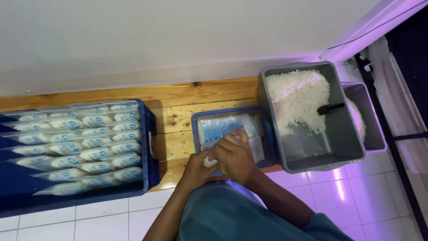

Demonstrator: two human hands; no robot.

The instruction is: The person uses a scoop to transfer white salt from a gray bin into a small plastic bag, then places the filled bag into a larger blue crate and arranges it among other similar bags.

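Gripping: left hand [196, 167] and right hand [234, 156] meet at the near edge of the small blue plastic basket [267, 134]; fingers curled together around a small white object [208, 161] pinched between them, seemingly the gathered end of a bag, though too little shows to be sure.
Held item, place: at the basket's near-left corner, over the wooden bench edge.
Handling note: as a judgement, keep the pinch tight and low over the basket, so that anything slipping drops inside it rather than on the floor.
Basket contents: clear printed plastic bags [223, 129], lying flat, blue markings.
Right neighbour: grey rectangular plastic tub [352, 147], touching the basket, holding white rice grains [296, 100] heaped at its far end, with a black-handled scoop [330, 108] resting in them.
Farther right: second grey tub [374, 134], partly hidden.
Left: large blue plastic crate [149, 147] of filled, sealed rice bags [89, 143] in rows, well apart from the hands.
Support: light wooden bench [174, 111] against a white wall.
Obstruction: the tub wall stands close beside the right hand, limiting elbow room rightward.
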